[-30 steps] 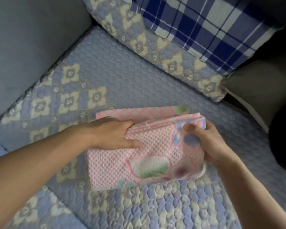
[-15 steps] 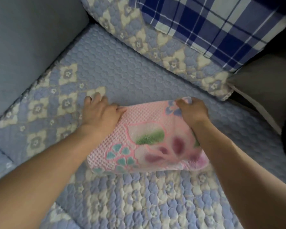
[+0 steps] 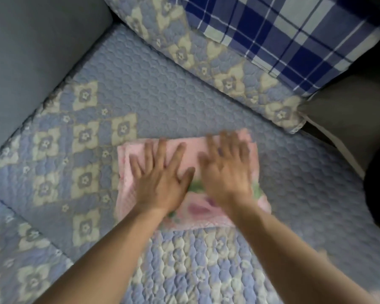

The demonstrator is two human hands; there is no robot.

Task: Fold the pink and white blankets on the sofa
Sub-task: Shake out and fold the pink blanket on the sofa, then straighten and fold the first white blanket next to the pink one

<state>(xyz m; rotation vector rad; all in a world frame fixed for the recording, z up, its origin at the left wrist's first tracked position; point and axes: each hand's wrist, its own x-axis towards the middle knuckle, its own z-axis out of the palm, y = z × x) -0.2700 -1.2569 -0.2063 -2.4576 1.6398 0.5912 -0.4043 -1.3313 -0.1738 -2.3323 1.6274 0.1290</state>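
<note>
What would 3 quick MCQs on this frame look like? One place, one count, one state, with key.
1. Where does the blanket lie?
A. on the quilted seat cover
B. on the plaid pillow
C. on the floor

2. How many hands rest on the blanket?
A. none
B. one
C. two

3. What state is the blanket in?
A. spread out full
B. folded into a small flat rectangle
C. rolled into a tube

Key:
1 A, the blanket sits on the seat cover, with the plaid pillow apart from it at the back.
2 C, the left hand and the right hand both lie on top of it.
3 B, it shows as a compact rectangle with straight edges, and both hands press it flat with straight, spread fingers.
</note>
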